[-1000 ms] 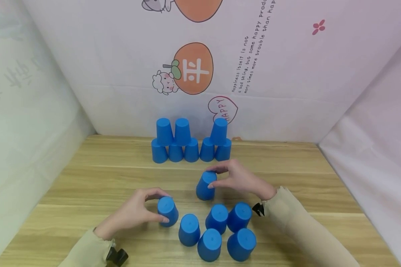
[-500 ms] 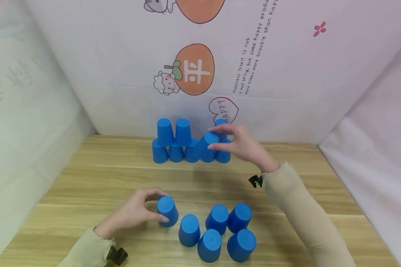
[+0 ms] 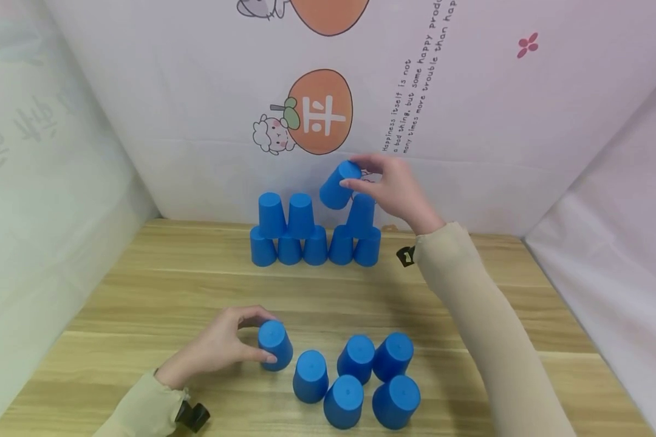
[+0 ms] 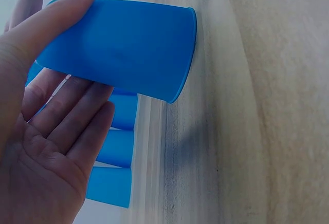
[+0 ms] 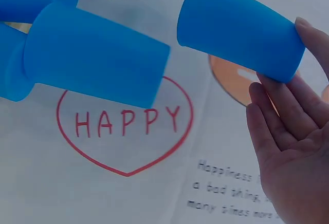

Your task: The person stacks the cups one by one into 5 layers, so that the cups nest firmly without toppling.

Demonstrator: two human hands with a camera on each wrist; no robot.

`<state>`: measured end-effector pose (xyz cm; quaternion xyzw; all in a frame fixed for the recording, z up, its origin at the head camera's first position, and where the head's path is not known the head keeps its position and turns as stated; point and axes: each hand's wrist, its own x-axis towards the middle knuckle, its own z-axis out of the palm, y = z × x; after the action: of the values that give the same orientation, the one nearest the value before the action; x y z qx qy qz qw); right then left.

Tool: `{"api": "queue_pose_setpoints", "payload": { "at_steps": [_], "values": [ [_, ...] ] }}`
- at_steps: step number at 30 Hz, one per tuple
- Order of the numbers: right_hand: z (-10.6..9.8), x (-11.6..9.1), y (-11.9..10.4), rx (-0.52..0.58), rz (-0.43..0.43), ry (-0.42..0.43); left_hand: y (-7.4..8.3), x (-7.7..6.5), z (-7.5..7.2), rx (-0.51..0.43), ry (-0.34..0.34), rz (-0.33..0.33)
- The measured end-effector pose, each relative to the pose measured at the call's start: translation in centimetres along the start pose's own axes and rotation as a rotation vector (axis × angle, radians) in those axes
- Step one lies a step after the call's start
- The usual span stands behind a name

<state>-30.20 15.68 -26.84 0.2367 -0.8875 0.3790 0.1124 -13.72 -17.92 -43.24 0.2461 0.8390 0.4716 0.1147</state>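
Note:
My right hand [image 3: 390, 185] pinches an upside-down blue cup [image 3: 336, 189] near its base and holds it tilted in the air, over the gap in the stack's upper row. In the right wrist view, that cup [image 5: 236, 31] is apart from the upper-row cup [image 5: 97, 54] beside it. At the front left, my left hand [image 3: 224, 343] grips another upside-down blue cup [image 3: 275, 346] between thumb and fingers; the left wrist view shows the thumb along this cup [image 4: 123, 47]. Along the back, a bottom row of several cups [image 3: 315, 247] carries two cups on the left and one on the right.
Several upside-down blue cups [image 3: 343, 400] stand at the front, right of my left hand. The wooden table [image 3: 197, 279] ends at a printed white curtain [image 3: 208, 109] behind the stack. White cloth [image 3: 623, 200] hangs at the sides.
My right hand has lifted its cup from the middle of the table, up past the bottom row, to above the upper-row gap. The left hand and its cup have stayed put.

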Motion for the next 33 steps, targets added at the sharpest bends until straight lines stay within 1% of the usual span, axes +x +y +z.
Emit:
{"api": "queue_pose_setpoints", "payload": {
  "at_steps": [5, 10, 12, 17, 21, 29, 33],
  "values": [
    [1.4, 1.2, 0.8, -0.050, 0.025, -0.071, 0.1, 0.0, -0.1, 0.004, 0.001, -0.008],
    [3.0, 1.2, 1.4, -0.075, 0.063, -0.177, 0.1, 0.0, -0.1, -0.001, -0.004, -0.009],
    [3.6, 1.1, 1.6, -0.077, 0.068, -0.206, 0.0, 0.0, -0.1, 0.002, -0.004, -0.019],
    [4.6, 1.2, 2.1, -0.104, 0.041, -0.208, 0.0, 0.1, -0.1, 0.004, -0.004, -0.045],
    [5.0, 1.5, 2.5, -0.108, 0.036, -0.219, 0.0, 0.1, -0.1, 0.003, -0.006, -0.044],
    [5.1, 1.7, 2.5, -0.113, 0.064, -0.236, 0.0, 0.1, -0.1, 0.011, -0.005, -0.047],
    [5.2, 1.7, 2.6, -0.122, 0.065, -0.243, 0.0, 0.1, -0.1, 0.011, -0.006, -0.044]
  ]
}}
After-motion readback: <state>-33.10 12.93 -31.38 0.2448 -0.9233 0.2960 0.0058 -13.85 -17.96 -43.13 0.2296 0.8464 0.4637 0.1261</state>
